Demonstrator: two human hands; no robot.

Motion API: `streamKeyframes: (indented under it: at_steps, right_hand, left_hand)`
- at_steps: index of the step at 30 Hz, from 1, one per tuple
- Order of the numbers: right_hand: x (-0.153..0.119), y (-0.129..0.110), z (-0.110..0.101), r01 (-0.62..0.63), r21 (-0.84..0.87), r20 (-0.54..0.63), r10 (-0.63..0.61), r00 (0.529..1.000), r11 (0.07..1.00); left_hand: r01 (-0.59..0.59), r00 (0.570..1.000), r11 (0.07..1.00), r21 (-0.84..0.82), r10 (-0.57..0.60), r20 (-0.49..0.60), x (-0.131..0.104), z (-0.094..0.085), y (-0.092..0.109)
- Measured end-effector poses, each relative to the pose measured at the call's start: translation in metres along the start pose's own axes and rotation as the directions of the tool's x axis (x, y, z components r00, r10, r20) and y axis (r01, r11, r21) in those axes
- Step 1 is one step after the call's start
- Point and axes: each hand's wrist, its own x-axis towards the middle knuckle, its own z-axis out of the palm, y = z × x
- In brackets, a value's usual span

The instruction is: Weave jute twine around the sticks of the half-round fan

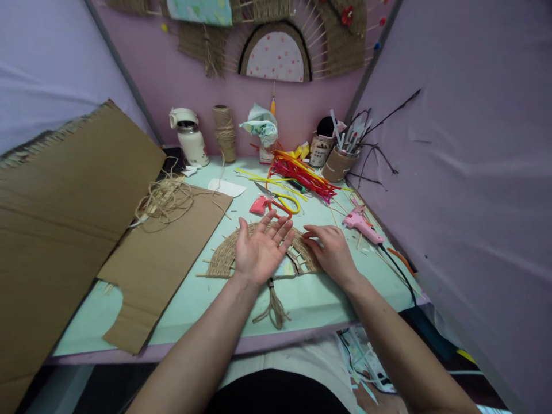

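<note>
A half-round weaving of brown twine on thin sticks (221, 257) lies on the pale green table, its flat edge toward me. My left hand (262, 250) is over its middle, palm up with the fingers spread, holding nothing. My right hand (331, 250) is at the weaving's right side, fingers bent and thumb near the index finger. Whether anything small is between those fingertips cannot be made out. A twine tassel (272, 307) hangs from the flat edge onto the table. Part of the patterned centre is hidden behind my left hand.
Scissors (288, 202) and red and orange pipe cleaners (304, 175) lie behind the weaving. A pink glue gun (363, 225) with a black cable is at right. Cardboard (172, 253) and loose twine (166, 198) are at left. A bottle (192, 141) and twine spool (225, 133) stand behind.
</note>
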Motion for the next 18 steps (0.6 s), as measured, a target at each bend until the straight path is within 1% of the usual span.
streamKeyframes:
  at_steps: [12, 18]
  right_hand:
    - [0.0003, 0.0007, 0.0043, 0.034, -0.048, 0.018, -0.033, 0.999, 0.998]
    - [0.0003, 0.0004, 0.0057, 0.034, -0.073, 0.011, -0.034, 0.999, 0.997]
  left_hand:
    - [-0.011, 1.0, 1.0, 0.018, 0.011, -0.021, -0.001, 0.0022, -0.0003]
    - [-0.01, 0.998, 1.0, 0.024, 0.011, -0.056, -0.0012, 0.0039, -0.0006]
